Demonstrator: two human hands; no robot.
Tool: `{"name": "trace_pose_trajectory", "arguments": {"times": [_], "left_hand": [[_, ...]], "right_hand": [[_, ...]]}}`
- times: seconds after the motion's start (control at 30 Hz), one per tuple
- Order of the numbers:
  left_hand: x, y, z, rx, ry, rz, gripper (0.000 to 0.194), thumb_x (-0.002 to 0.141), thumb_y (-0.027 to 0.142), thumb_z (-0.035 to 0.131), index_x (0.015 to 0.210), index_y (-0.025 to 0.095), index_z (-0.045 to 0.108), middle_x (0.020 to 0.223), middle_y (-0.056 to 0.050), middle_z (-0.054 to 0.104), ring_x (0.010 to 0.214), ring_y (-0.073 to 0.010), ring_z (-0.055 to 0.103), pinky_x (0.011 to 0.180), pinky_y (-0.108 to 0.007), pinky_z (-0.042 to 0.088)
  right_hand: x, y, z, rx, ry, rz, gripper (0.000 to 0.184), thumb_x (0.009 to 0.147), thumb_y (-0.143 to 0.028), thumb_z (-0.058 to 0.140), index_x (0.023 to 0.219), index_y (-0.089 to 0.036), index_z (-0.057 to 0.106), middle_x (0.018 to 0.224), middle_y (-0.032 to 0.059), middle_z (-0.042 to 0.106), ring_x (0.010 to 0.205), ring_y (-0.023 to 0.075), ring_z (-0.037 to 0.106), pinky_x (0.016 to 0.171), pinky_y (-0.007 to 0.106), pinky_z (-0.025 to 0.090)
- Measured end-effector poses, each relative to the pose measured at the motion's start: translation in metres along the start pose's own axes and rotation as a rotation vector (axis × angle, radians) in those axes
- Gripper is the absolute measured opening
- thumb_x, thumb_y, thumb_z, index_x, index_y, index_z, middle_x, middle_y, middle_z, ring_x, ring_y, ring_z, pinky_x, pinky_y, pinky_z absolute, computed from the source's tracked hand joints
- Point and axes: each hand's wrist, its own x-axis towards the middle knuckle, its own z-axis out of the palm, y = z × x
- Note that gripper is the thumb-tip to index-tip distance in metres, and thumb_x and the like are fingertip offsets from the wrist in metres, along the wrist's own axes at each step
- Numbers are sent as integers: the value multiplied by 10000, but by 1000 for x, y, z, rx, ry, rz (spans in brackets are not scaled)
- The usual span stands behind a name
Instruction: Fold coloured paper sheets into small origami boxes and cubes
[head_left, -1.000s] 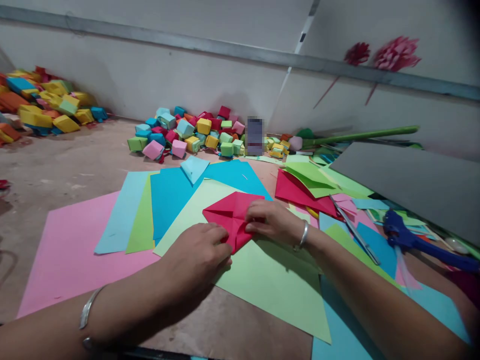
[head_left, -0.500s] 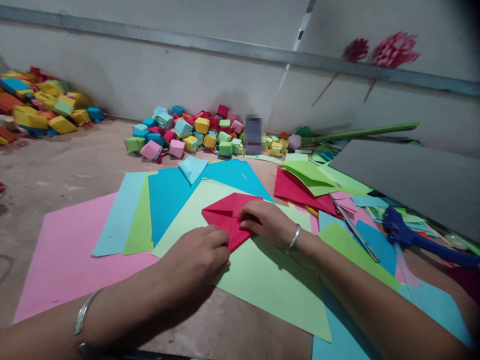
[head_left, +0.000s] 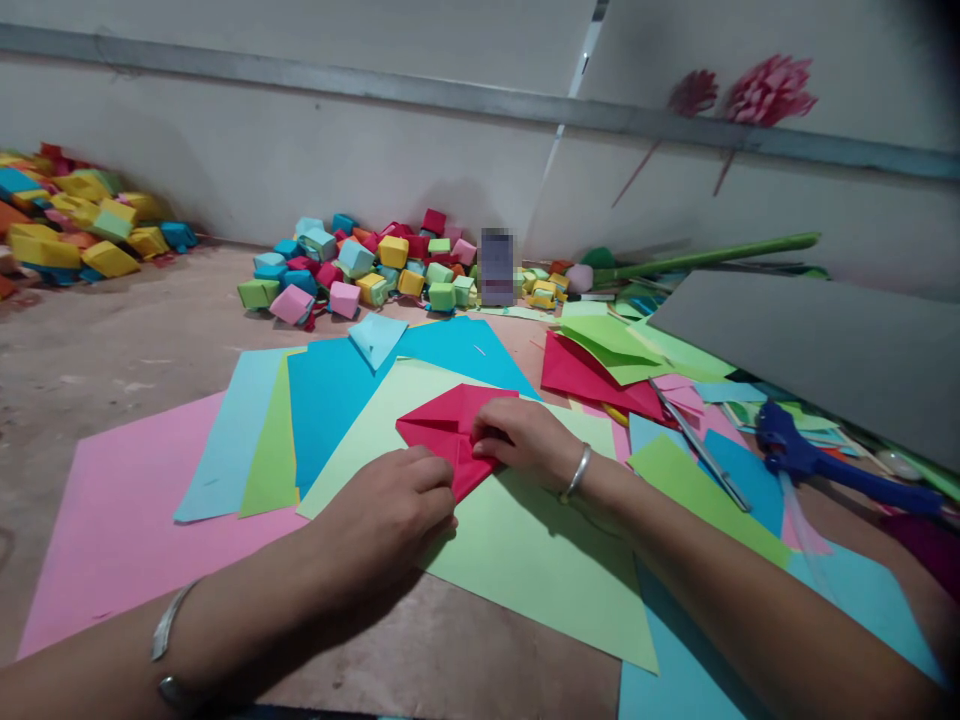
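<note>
A folded red paper (head_left: 435,420) with creases and flaps lies on a pale green sheet (head_left: 555,570). My left hand (head_left: 397,505) is closed on its near left edge, with the fingertips partly hidden behind the knuckles. On the right side of the same paper, the bent fingers of my right hand (head_left: 525,440) pinch a flap near the middle. Under and behind the green sheet spread a blue sheet (head_left: 337,400), a light blue sheet (head_left: 225,430) and a pink sheet (head_left: 135,500). A small folded light blue paper (head_left: 377,340) rests on the blue sheet.
Folded paper cubes (head_left: 345,298) are heaped by the wall, with another heap (head_left: 112,225) at far left. A phone (head_left: 497,265) stands upright behind the sheets. To the right lie scissors (head_left: 701,445), a blue glue gun (head_left: 787,440) and a grey board (head_left: 825,350).
The whole view has shifted slightly, so things sit a little further left. Both hands stay on the red paper, with hardly any movement against it.
</note>
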Motion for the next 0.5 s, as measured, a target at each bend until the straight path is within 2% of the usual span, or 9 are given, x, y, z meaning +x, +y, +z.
{"name": "trace_pose_trajectory", "arguments": {"times": [0.1, 0.17, 0.23, 0.3, 0.37, 0.5], "left_hand": [[0, 0, 2, -1, -12, -69, 170, 920, 193, 463, 817, 156, 593, 829, -62, 601, 734, -187, 521, 664, -334, 438], [1, 1, 3, -24, -13, -112, 118, 911, 209, 488, 917, 153, 591, 888, -71, 600, 775, -199, 519, 674, -342, 438], [2, 2, 2, -39, -32, -105, 143, 903, 224, 511, 995, 165, 604, 926, -77, 590, 816, -212, 517, 703, -357, 442], [3, 3, 1, -38, -57, -80, 138, 893, 228, 529, 968, 178, 633, 915, -77, 581, 817, -217, 515, 712, -365, 446], [3, 4, 1, -29, -62, -63, 125, 882, 214, 535, 926, 179, 647, 951, -88, 596, 824, -221, 525, 723, -374, 461], [2, 4, 4, 42, 5, -14, 234, 883, 191, 520, 1094, 193, 622, 1178, -109, 623, 899, -241, 567, 769, -402, 501]], "right_hand": [[1, 0, 0, 0, -10, 1, 82, 809, -137, 673, 768, -167, 609, 765, 12, 626, 718, 135, 522, 647, 248, 348], [1, -2, 0, -1, -10, 7, 80, 810, -137, 671, 769, -168, 610, 766, 10, 622, 718, 133, 519, 644, 246, 342], [1, -3, -1, -9, -2, 18, 80, 804, -141, 676, 767, -170, 612, 768, 8, 622, 726, 133, 517, 643, 245, 335], [1, -4, -1, -25, 13, 39, 96, 782, -146, 699, 753, -174, 612, 772, 7, 624, 736, 135, 519, 631, 242, 322], [0, -2, -1, -49, 40, 84, 152, 747, -195, 745, 711, -175, 599, 752, 7, 622, 713, 137, 511, 584, 239, 291], [-1, 4, 0, -80, 83, 201, 303, 706, -376, 786, 635, -183, 565, 639, -16, 587, 583, 117, 450, 499, 241, 211]]}}
